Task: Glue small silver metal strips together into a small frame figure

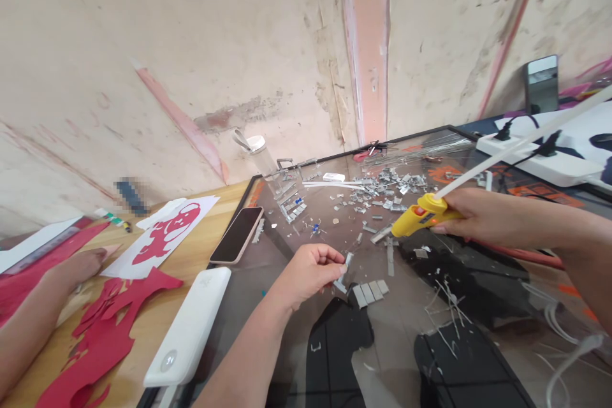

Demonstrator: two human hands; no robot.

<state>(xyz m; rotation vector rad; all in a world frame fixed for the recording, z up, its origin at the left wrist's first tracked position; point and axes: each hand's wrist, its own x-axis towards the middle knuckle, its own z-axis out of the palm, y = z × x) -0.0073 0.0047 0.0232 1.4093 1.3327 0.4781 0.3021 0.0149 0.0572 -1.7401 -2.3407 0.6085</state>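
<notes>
A yellow hot glue gun (415, 217) is gripped in my right hand (461, 215), with a long white glue stick (502, 154) running out of its back end. Its nozzle points down-left, close to small grey strips on the dark glass tabletop (282, 287). My left hand (313, 273) pinches a small grey metal-looking strip (349, 261) between thumb and fingers. Just right of that hand lies a row of flat grey pieces (371, 293), side by side. A longer grey strip (391, 259) lies below the nozzle.
Grey scraps (394, 183) are piled behind the gun. A phone (238, 236) and a white oblong device (189, 328) lie left. Another person's hand (83, 266) rests near red paper cutouts (108, 338). A power strip (540, 162) stands right; glue strings (449, 309) lie in front.
</notes>
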